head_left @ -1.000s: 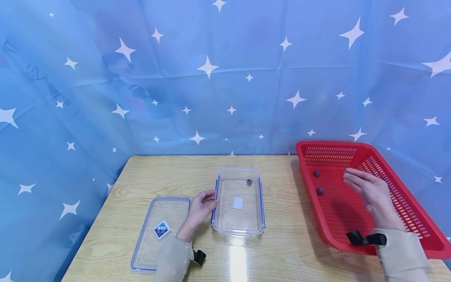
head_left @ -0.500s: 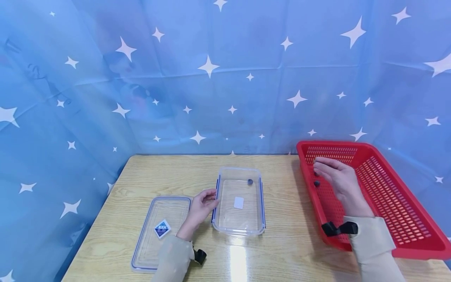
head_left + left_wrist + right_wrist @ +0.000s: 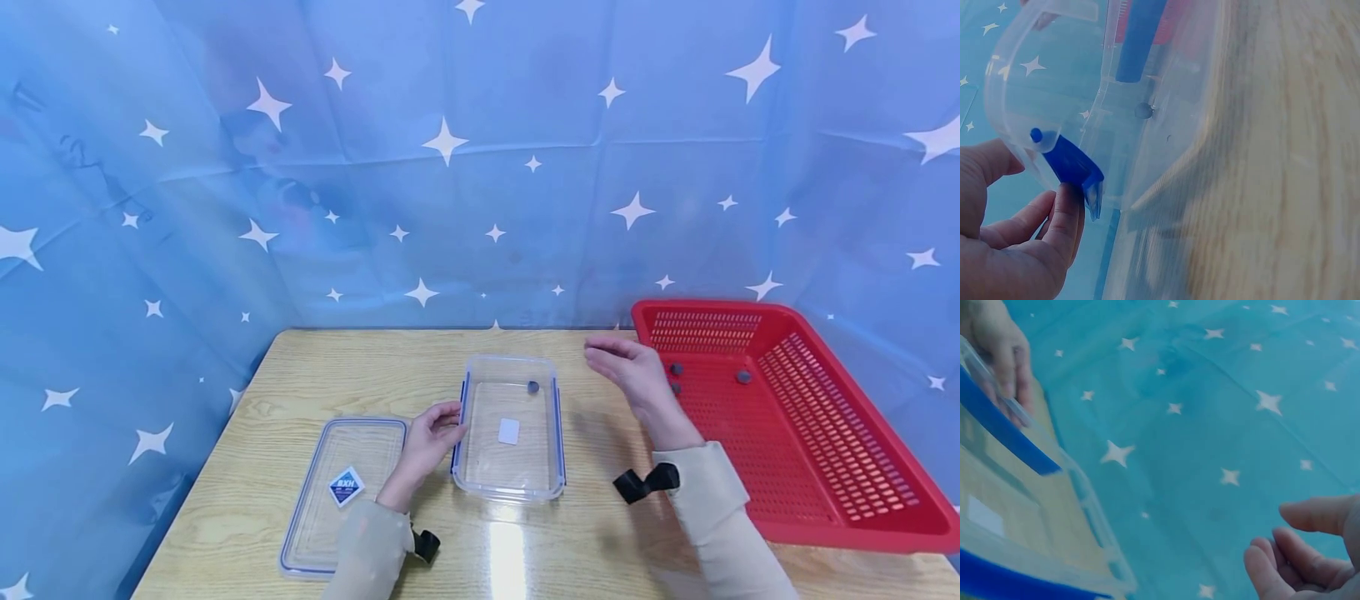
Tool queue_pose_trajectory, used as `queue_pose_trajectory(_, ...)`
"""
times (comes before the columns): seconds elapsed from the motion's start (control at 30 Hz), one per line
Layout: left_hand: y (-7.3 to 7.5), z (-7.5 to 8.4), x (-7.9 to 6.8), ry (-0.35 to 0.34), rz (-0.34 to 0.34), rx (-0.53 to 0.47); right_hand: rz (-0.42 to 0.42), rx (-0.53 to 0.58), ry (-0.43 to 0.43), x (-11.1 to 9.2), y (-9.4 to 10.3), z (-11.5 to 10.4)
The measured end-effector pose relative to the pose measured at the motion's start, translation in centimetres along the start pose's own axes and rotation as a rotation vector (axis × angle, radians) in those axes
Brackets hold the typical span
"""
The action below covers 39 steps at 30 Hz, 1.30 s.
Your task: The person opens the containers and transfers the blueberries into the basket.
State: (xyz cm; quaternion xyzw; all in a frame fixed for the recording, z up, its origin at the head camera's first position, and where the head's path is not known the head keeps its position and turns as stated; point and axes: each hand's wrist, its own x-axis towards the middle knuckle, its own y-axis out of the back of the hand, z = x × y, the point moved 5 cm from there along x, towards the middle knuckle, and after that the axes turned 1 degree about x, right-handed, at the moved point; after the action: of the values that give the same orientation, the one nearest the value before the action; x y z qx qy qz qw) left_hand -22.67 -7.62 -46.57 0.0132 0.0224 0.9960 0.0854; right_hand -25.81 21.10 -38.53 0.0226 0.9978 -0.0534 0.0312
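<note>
A clear food storage box (image 3: 487,467) with blue side latches stands uncovered mid-table, a white label on its floor. One small dark blue-grey round piece, like a blueberry (image 3: 533,387), lies near its far right corner. My left hand (image 3: 427,446) rests at the box's left side, fingertips touching the blue latch (image 3: 1074,164) and the thumb near the wall. Over the table between box and basket hovers my right hand (image 3: 641,379), fingers loosely bent. The right wrist view shows a gap at the thumb (image 3: 1319,514) and nothing visible in it.
A red plastic basket (image 3: 750,442) stands at the right with three similar dark round pieces inside, one of them the piece (image 3: 743,377) farther right. Left of the box lies its clear lid (image 3: 360,450) with a blue rim. A blue starred curtain (image 3: 525,208) hangs behind the table.
My right hand has moved left, from inside the red basket to above the table near the box. The dark piece at the basket's right is now uncovered; another shifted slightly. My left hand stays put.
</note>
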Motion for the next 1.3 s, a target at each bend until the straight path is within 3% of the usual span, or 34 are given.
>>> queue_pose_trajectory(0.13,0.0,0.0,0.0,0.0,0.002,-0.001,-0.019,-0.025,-0.026,0.2,-1.7,1.1)
queue_pose_trajectory(0.3,0.1,-1.1,0.4,-0.025,0.004,0.005,0.001,0.019,-0.065,0.5,-3.3,2.6)
queue_pose_trajectory(0.53,0.3,-2.6,1.0,0.0,0.017,-0.019,0.041,-0.111,-0.094,0.6,-5.4,4.6)
queue_pose_trajectory(0.7,0.3,-3.0,1.2,-0.016,0.029,0.016,0.029,-0.129,-0.128,0.5,-6.8,5.8)
queue_pose_trajectory(0.9,0.3,-2.8,1.0,-0.022,0.028,0.01,0.006,-0.189,-0.143,0.7,-7.9,7.2)
queue_pose_trajectory(1.2,0.0,-0.5,0.3,0.0,0.005,0.005,0.031,-0.285,-0.226,0.9,-8.9,8.3)
queue_pose_trajectory(1.3,0.1,-1.2,0.5,0.006,0.008,-0.009,0.028,-0.299,-0.254,0.9,-9.0,8.4)
